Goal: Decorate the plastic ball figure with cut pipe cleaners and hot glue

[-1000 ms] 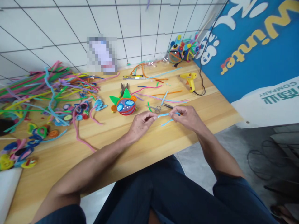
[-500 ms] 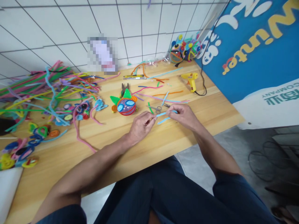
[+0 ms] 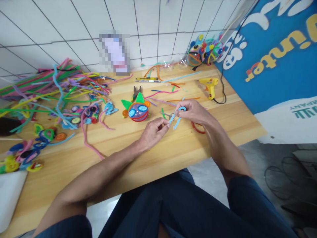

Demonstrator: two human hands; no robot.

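A light blue pipe cleaner (image 3: 172, 118) is stretched between the two hands, over the front half of the wooden table (image 3: 153, 162), its upper part curved into a hook and a loose tail hanging beside the straight stretch; the fingers hide whether that tail belongs to the same strip. The left hand (image 3: 154, 131) has the lower end pinched between thumb and fingertips, probably to keep it steady while the other end is shaped. The right hand (image 3: 192, 111) is closed on the curved part with thumb and forefinger, a small grip that seems suited to bending something so soft. Just behind the fingers lie scissors (image 3: 172, 116) and a short green piece (image 3: 162, 114), within easy reach, while a red handle (image 3: 198, 128) shows partly under the right wrist, its tool hidden. Left of these sits a decorated ball (image 3: 139, 114) with green ears and blue coiled eyes, its front towards the person, perhaps so that it can be looked at during the work. Pliers (image 3: 137, 90) lie behind it. Further back are two cutters (image 3: 148, 80) side by side and, to the right, a yellow glue gun (image 3: 211, 86), its cord trailing towards the banner (image 3: 279, 82), likely parked there to leave elbow room
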